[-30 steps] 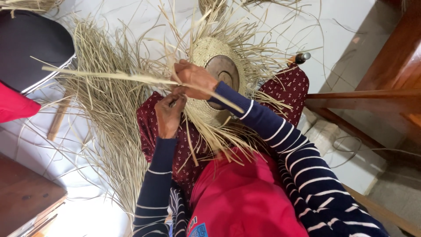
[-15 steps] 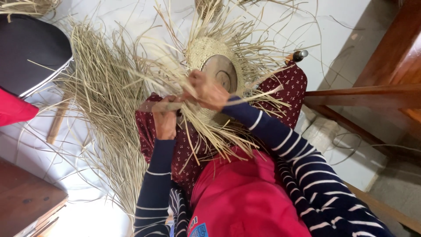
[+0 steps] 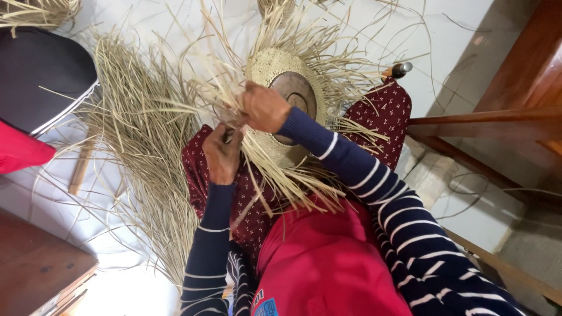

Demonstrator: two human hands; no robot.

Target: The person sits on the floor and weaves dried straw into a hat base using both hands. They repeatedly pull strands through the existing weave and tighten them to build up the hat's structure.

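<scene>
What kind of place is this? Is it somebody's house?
Probably a home weaving spot: loose straw strands lie on the pale floor, a half-woven straw hat sits on the lap, wooden furniture stands nearby.

Woven straw piece [image 3: 275, 64]: pale tan, round, tightly plaited, stretched over a dark rounded form [image 3: 297, 96] that shows just beyond the right-hand fingers. Unfinished; rests tilted on the lap. Loose straw strands [image 3: 293, 175] fringe its whole edge, fanning outward, several long ones passing between and under the fingers of both hands, others hanging below them toward the body.
</scene>
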